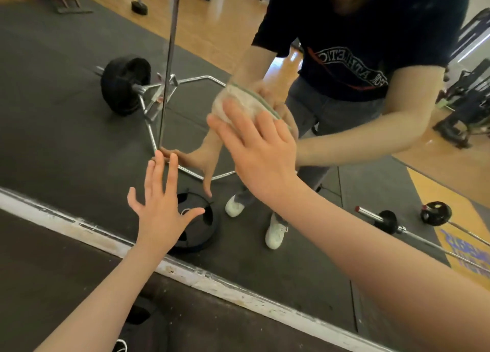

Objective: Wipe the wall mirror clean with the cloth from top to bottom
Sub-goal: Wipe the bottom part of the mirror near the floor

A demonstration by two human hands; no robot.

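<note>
The wall mirror [79, 91] fills most of the view, and its white bottom frame [212, 282] runs diagonally across the lower part. My right hand [262, 150] presses a whitish cloth with a green edge [238, 104] flat against the glass with straight fingers. Lower and to the left, my left hand [161, 203] has its fingers spread, the fingertips touching the glass near a vertical seam [165, 67] between mirror panels. The mirror reflects both arms and a person in a dark T-shirt.
The glass reflects a gym: black rubber mat, a hex bar with a black plate [124, 86], a loose weight plate [196, 227], a barbell [389, 221], dumbbells and wooden floor. Below the frame lies dark flooring [53, 258].
</note>
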